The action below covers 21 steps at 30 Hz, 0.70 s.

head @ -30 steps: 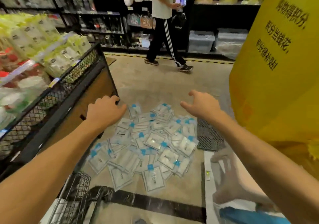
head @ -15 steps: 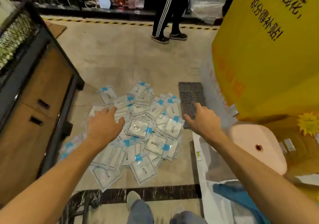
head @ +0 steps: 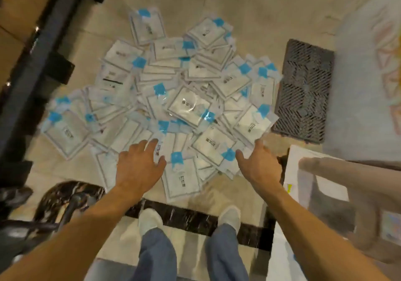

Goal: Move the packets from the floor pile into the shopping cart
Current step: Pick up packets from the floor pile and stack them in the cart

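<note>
Both open hands (head: pixel 138 168) seemingly touch the packet pile (head: pixel 165 98).

- I stand on a beige tiled floor (head: pixel 271 9) crossed by a dark marble strip (head: pixel 191 218).
- A dark grated mat (head: pixel 303 90) lies to my right.
- A black-framed wooden display unit (head: pixel 28 48) stands at my left.

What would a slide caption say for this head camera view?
Both open hands, left hand and right hand, reach down to the packets piled on the floor.
</note>
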{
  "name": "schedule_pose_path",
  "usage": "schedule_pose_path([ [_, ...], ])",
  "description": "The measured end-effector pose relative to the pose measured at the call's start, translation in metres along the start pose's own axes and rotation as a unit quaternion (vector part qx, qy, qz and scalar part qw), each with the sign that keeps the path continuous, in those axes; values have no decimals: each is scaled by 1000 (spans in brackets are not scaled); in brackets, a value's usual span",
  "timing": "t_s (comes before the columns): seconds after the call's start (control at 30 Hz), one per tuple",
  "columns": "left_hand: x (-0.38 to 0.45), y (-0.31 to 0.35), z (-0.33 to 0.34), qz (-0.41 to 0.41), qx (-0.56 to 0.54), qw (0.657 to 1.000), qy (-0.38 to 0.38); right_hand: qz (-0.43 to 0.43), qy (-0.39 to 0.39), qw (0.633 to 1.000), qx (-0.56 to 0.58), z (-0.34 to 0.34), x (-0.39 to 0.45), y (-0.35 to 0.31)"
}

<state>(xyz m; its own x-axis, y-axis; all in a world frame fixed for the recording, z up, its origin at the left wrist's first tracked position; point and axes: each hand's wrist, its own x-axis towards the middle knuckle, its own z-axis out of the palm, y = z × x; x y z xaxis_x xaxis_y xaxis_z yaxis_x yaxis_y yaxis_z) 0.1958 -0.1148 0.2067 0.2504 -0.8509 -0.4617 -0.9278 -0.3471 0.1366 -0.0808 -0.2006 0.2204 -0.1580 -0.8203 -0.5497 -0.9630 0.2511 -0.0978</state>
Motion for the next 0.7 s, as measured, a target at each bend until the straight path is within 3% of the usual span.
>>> schedule_pose_path([
  [0.27, 58, -37, 238, -74, -7, 994, -77, 58, -58, 996, 34, 223, 110, 11],
  [0.4, 82, -48, 327, -118, -38, 988, -92, 151, -73, 980, 107, 304, 153, 6],
  [0.5, 94, -52, 372, -183, -69, 976, -97, 252, -106, 935, 227, 354, 188, 1],
  [0.57, 98, -53, 393, -221, -102, 967, -77, 323, -121, 871, 350, 376, 203, 1],
  [0.7, 107, -49, 409, -262, -137, 954, -51, 368, -154, 811, 427, 390, 204, -6],
])
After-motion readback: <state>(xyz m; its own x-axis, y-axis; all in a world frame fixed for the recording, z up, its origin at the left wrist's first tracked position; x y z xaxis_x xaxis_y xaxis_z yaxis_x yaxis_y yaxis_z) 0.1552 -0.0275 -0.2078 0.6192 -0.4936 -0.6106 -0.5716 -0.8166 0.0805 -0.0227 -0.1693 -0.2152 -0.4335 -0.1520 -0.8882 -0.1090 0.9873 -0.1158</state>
